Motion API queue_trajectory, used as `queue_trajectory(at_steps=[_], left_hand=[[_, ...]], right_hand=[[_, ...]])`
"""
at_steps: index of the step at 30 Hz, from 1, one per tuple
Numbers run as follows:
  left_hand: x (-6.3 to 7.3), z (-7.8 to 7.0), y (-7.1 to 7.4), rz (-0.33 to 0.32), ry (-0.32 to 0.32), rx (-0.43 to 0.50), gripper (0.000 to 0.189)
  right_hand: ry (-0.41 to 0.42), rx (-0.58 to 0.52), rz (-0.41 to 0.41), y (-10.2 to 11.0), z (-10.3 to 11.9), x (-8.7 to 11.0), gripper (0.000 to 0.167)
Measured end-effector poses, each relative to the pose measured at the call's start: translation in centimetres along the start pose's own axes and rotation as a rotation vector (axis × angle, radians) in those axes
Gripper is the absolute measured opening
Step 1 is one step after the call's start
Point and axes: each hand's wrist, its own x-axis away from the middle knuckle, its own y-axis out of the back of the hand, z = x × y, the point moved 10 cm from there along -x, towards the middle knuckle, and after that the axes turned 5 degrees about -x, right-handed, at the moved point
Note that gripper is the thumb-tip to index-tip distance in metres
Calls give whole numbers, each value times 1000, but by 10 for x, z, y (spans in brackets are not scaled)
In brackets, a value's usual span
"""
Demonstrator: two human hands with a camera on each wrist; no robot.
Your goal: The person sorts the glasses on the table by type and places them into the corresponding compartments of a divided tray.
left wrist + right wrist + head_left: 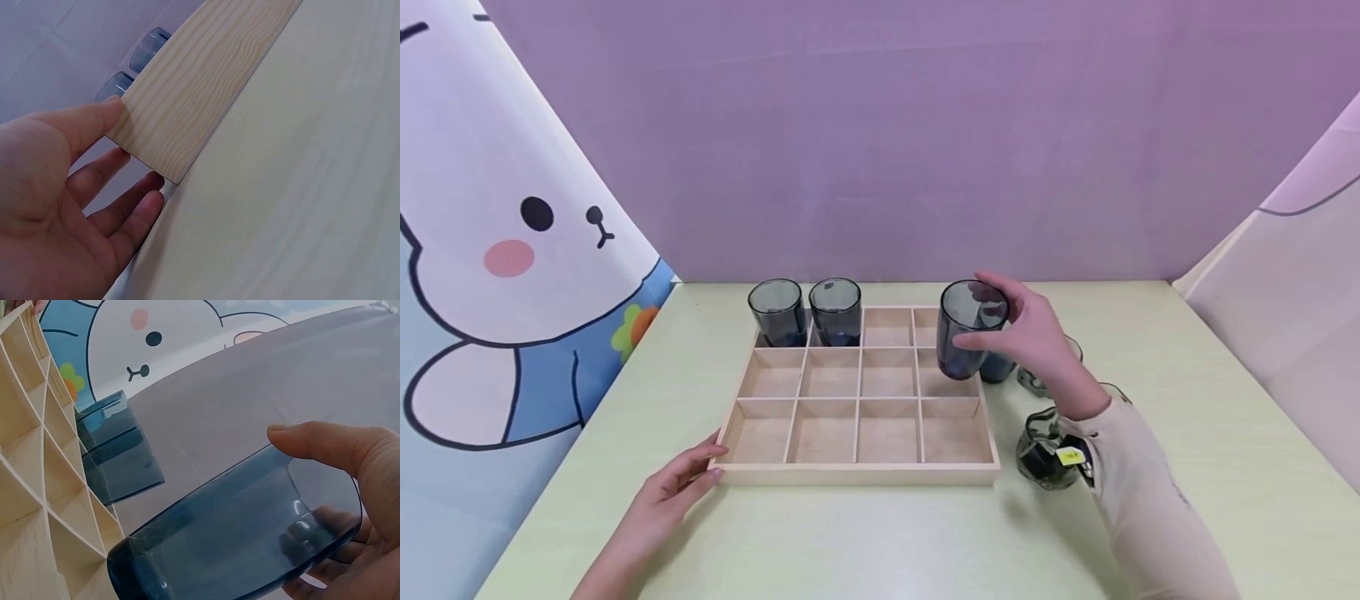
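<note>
My right hand (1036,337) grips a blue-grey tinted drinking glass (958,342) near its rim, thumb on one side and fingers on the other. This glass (219,519) is held over the right-hand column of a divided wooden tray (853,475). Two similar glasses stand in the back row's left compartments, the far-left glass (778,312) and its neighbour (837,312). At the tray's front left corner, my left hand (670,483) holds the wood, with its thumb (100,122) and fingertips on adjoining faces.
Right of the tray, another tinted glass (997,367) stands close to its edge, partly hidden by the held glass. More glasses, including a front one (1045,454), stand near my right forearm, which covers parts of them. A purple backdrop (880,150) rises behind the table (850,542).
</note>
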Motion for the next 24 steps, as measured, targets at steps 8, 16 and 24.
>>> queue_trajectory(at_steps=[8,16,24], left_hand=[[1,1,-1,10,8,4,31],[0,-3,0,-1,-11,10,30],[0,-3,0,-1,-13,8,30]], right_hand=[[-11,-27,28,-15,-6,-13,92],[-12,95,48,-30,-5,-25,91],[-20,142,61,-41,-6,-39,92]])
